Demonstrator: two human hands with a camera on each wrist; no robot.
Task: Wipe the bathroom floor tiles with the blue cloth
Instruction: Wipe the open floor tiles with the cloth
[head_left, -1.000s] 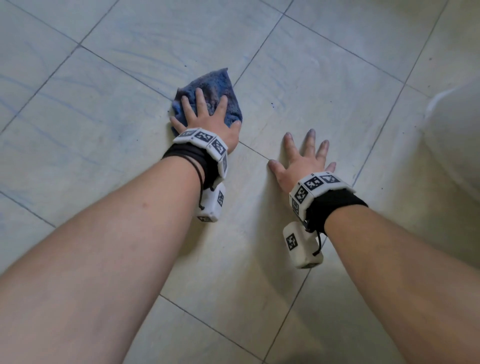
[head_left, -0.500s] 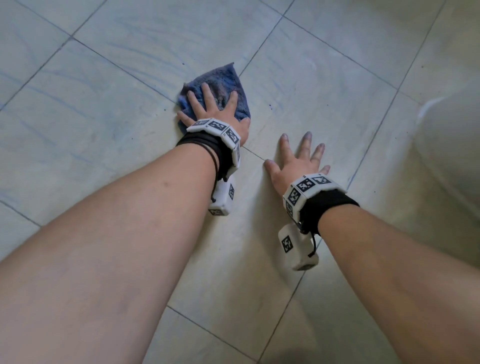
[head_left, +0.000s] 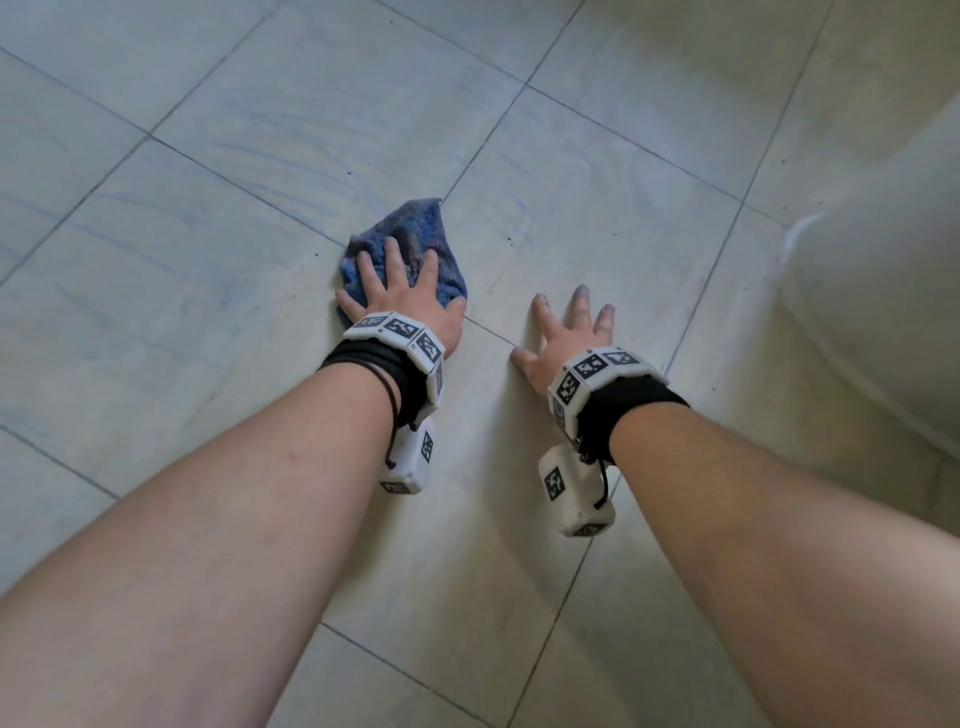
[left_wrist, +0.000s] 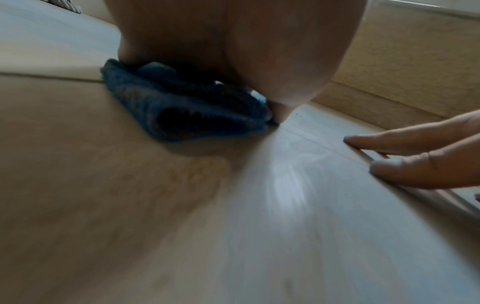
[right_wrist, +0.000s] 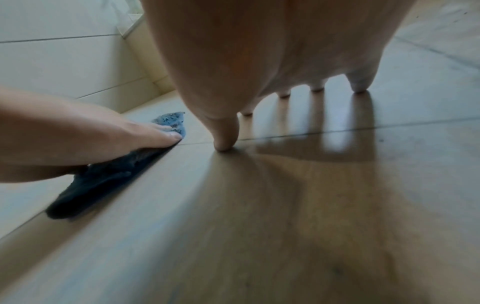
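Note:
A crumpled blue cloth (head_left: 415, 234) lies on the pale floor tiles (head_left: 218, 270), over a grout line. My left hand (head_left: 400, 291) presses flat on it with straight, spread fingers; the cloth bunches under the palm in the left wrist view (left_wrist: 187, 111) and shows at the left of the right wrist view (right_wrist: 109, 174). Beside it, my right hand (head_left: 566, 332) rests flat on the bare tile with fingers spread, holding nothing. Its fingertips (right_wrist: 359, 86) touch the floor, and its fingers (left_wrist: 415, 144) show at the right of the left wrist view.
A large white rounded fixture (head_left: 883, 312) fills the right side, close to my right arm. Pale wall tiles (right_wrist: 64, 51) rise beyond the cloth in the right wrist view. Faint blue streaks mark the tiles (head_left: 291, 130) at left and far.
My left hand has pushed the cloth to the right, closer to my right hand. The right hand has stayed planted on the tile.

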